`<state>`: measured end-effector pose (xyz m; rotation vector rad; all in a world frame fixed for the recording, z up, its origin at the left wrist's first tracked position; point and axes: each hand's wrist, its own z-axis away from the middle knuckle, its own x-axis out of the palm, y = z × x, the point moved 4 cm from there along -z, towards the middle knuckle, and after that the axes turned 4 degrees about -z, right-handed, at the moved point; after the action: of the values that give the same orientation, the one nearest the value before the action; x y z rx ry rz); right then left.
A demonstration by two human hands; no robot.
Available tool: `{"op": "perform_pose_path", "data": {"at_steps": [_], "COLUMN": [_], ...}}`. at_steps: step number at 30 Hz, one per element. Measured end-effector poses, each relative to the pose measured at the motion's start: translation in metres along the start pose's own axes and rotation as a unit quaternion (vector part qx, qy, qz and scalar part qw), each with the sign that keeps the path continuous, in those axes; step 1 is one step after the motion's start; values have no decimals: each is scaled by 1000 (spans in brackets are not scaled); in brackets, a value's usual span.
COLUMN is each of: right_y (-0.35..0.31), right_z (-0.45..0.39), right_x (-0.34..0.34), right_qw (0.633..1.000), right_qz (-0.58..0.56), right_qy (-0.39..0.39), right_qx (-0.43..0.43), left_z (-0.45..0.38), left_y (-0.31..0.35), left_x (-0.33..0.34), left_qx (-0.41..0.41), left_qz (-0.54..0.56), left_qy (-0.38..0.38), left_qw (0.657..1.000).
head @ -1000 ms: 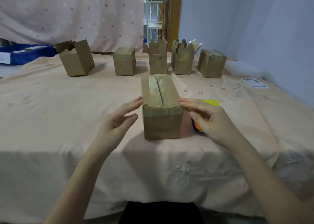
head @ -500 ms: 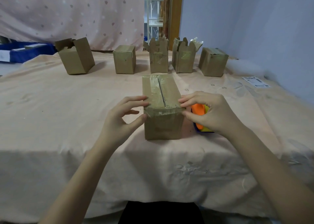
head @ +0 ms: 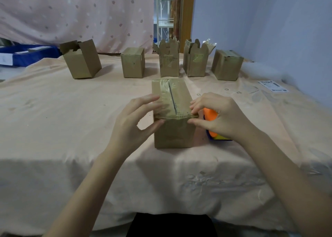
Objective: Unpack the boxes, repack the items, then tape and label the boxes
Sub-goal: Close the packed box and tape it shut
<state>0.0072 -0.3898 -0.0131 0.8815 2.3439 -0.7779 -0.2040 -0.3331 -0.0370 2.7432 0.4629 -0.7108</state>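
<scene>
both forearms reach in from the near edge of the table [head: 53, 129] and meet at the near top corners of the taped box [head: 172, 114], which stands on the cloth just in front of the person, its long side running away from them. the left hand [head: 133, 123] has its fingers laid over the left top edge and its thumb pressed against the near face below, pinching that corner. the right hand [head: 221, 118] mirrors it on the right corner, fingers curled onto the taped top, thumb stretched along the near face under the rim. a slit runs down the middle of the tape on top.

an orange and blue object [head: 211, 121] sits just beside the box on its right, partly hidden behind the right hand. five more boxes [head: 133, 62] stand in a row well behind, three with raised flaps. a printed label [head: 273, 86] lies far right near the wall. bare cloth spreads wide to the left of the box.
</scene>
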Motion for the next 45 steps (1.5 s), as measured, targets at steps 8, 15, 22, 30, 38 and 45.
{"op": "perform_pose_path", "data": {"at_steps": [8,15,22,30,38,45], "right_y": [1,-5,-3,-3,-7,-1], "right_z": [3,-1,-12,6,1,8], "right_x": [8,1,10,16,29,30], "right_qw": [993,981,998,996,993,998], "right_qz": [-113,-152,7,63,112,61], "right_qy": [9,-52,-41,-16,7,-18], "right_qx": [18,112,37,-54,-22,-19], "left_z": [-1,-7,-12,-2,0,2], "left_y": [-2,6,1,-2,5,6], "left_x": [7,-3,8,13,16,12], "left_qx": [-13,-121,-16,88,31,27], "left_qz": [93,138,23,-54,-64,-33], "left_qy": [7,-5,-43,-23,-31,-81], "left_qw": [996,983,999,994,997,996]}}
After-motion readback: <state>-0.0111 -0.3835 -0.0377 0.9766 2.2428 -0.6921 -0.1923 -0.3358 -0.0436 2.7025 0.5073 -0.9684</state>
